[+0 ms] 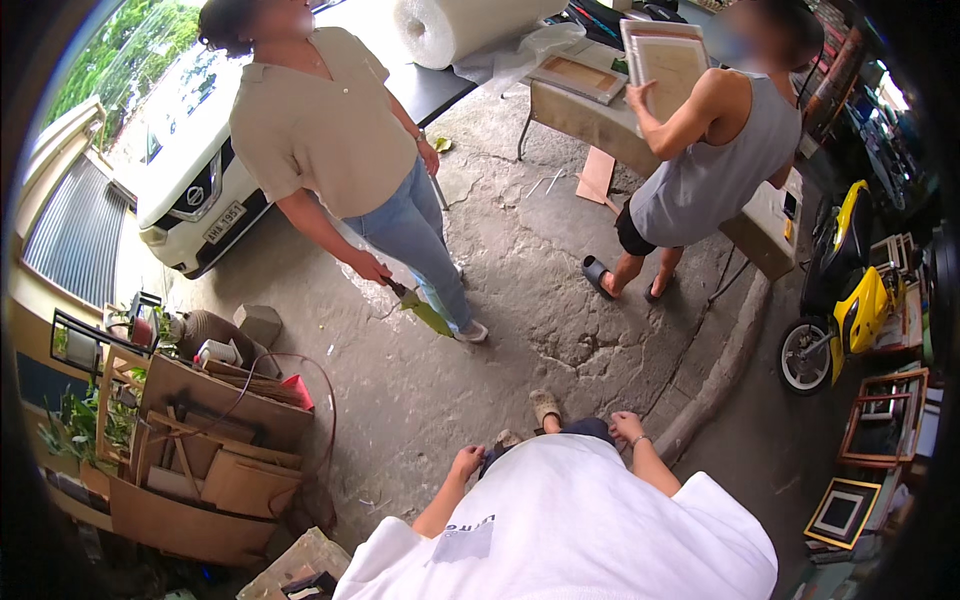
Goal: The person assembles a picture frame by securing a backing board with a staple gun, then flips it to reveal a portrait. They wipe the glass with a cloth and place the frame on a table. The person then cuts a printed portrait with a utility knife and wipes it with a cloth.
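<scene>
My left hand [467, 462] hangs beside my dark shorts [575, 427], fingers curled in, with nothing seen in it. On the other side, my right hand [627, 427] is lowered near the shorts, its fingers loosely bent and nothing showing between them. Ahead of me, a person in a beige shirt [325, 125] holds a green, flat, leaf-shaped thing [428, 312] low in one hand. At the table, another person in a grey sleeveless top [700, 165] holds up a pale framed panel [668, 72].
A long table [590, 117] carries another framed panel [578, 77]. Bubble wrap roll [465, 25] lies behind. Wooden boards [215, 440] and a hose [333, 400] are at left, near a white car [200, 200]. A yellow scooter [850, 310] and picture frames [845, 512] line the right.
</scene>
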`<action>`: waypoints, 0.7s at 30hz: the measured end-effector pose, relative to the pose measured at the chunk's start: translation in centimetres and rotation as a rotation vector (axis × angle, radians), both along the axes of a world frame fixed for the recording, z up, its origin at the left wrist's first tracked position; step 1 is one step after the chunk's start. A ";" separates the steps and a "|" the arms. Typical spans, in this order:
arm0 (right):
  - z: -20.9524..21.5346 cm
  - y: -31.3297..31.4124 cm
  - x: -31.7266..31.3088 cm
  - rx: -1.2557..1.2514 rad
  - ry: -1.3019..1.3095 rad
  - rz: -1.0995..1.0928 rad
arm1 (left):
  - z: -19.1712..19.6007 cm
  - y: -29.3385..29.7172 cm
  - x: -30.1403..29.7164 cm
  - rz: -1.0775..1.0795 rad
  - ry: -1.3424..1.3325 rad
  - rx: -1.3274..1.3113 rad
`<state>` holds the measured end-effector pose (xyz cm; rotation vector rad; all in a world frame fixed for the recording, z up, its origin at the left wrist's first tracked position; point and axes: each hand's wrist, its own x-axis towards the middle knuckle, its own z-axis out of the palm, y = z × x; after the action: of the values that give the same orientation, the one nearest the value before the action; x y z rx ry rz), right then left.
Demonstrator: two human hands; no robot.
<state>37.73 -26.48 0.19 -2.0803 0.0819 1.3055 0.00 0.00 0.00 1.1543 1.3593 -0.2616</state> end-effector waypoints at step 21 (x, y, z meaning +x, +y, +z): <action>-2.0 -0.4 2.4 -0.049 -0.072 0.120 | -0.7 1.9 5.2 -0.084 0.044 0.059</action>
<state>40.10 -26.88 -1.83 -2.2013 -0.0435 1.3089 5.15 1.93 -0.65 1.2630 1.3661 -0.3103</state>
